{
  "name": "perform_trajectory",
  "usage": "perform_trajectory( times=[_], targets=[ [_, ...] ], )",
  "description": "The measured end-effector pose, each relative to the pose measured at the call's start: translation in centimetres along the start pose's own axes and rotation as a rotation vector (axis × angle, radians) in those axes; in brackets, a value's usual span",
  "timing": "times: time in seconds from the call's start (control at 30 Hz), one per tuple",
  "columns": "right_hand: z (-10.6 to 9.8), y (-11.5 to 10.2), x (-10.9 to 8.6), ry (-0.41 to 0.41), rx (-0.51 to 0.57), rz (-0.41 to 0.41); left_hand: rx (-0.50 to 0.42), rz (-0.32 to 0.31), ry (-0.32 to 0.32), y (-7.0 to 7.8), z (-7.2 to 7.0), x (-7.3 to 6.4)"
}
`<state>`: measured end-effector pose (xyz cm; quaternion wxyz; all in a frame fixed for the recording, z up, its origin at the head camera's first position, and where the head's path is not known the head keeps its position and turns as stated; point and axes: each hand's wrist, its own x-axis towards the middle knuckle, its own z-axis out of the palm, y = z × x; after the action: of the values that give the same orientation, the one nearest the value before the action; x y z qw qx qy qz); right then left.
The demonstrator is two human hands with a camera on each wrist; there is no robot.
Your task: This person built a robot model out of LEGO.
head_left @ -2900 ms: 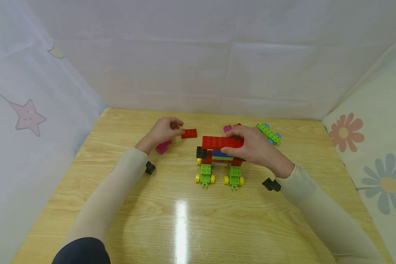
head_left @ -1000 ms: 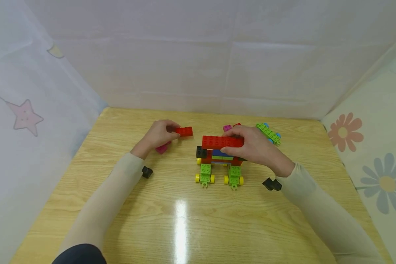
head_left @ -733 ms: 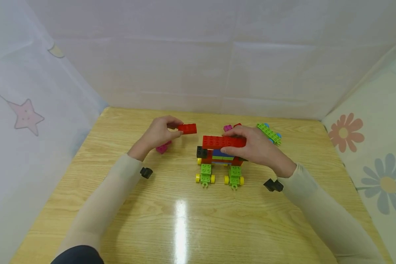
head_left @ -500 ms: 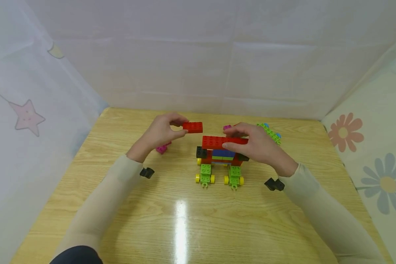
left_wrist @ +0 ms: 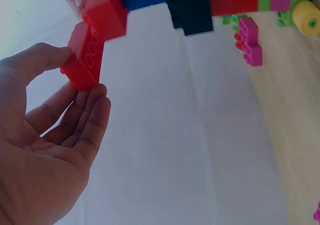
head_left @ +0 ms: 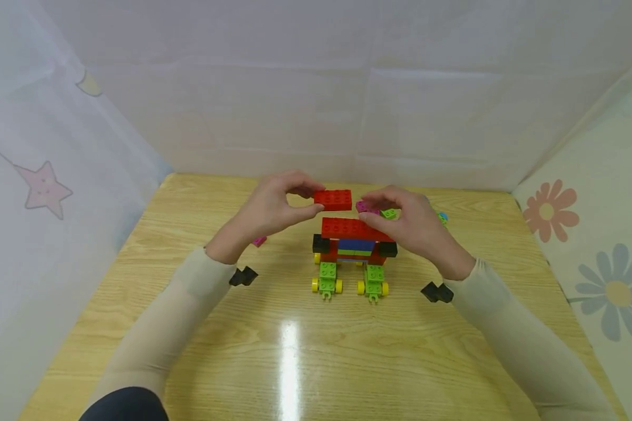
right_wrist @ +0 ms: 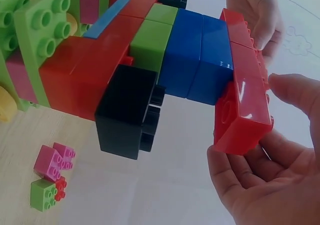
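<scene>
My left hand (head_left: 274,204) pinches a red brick (head_left: 336,200) between thumb and fingertips, holding it in the air above the toy build. In the left wrist view the held brick (left_wrist: 82,60) has its studs visible. Two red bricks (head_left: 342,228) in a row top the build, over blue bricks (head_left: 355,245) and a light green layer. Black bricks (head_left: 321,242) stick out at the sides, and green wheeled bases (head_left: 327,279) with yellow wheels lie at the front. My right hand (head_left: 413,219) is at the row's right end, thumb and fingers spread around the end brick (right_wrist: 245,115).
The build stands on a wooden table (head_left: 274,362). Pink bricks (head_left: 260,241) lie behind the left wrist. Behind the right hand are another pink brick (head_left: 366,207) and a green wheeled piece (head_left: 442,217), partly hidden. White cloth (head_left: 295,105) rises at the back and sides.
My left hand picked the red brick up from the table and carried it right, to above the red row. My right hand loosened its grip on the row's right end and rose slightly.
</scene>
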<state>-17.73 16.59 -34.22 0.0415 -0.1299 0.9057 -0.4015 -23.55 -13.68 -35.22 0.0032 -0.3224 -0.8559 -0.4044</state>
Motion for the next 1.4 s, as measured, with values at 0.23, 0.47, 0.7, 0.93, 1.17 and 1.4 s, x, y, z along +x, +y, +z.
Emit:
perform_trajectory(
  times=[0.23, 0.47, 0.7, 0.93, 1.17, 1.4],
  targets=[
    [-0.5, -0.7, -0.2, 0.004, 0.032, 0.048, -0.015, 0.056, -0.042, 2.0, 0.4, 0.4],
    [-0.6, -0.8, -0.3, 0.002, 0.038, 0.023, -0.015, 0.093, -0.067, 2.2, 0.8, 0.8],
    [-0.6, -0.4, -0.6, 0.023, 0.040, 0.005, -0.052, 0.098, -0.091, 2.2, 1.3, 0.8],
    [-0.4, 0.3, -0.9, 0.036, 0.035, -0.009, -0.059, 0.107, -0.112, 2.0, 1.5, 0.6],
    [-0.2, 0.6, -1.1, 0.024, 0.037, -0.010, -0.064, 0.129, -0.114, 1.9, 1.7, 0.3],
    [0.0, 0.8, -1.3, 0.012, 0.035, -0.012, -0.045, 0.130, -0.118, 2.0, 1.8, 0.1]
  ],
)
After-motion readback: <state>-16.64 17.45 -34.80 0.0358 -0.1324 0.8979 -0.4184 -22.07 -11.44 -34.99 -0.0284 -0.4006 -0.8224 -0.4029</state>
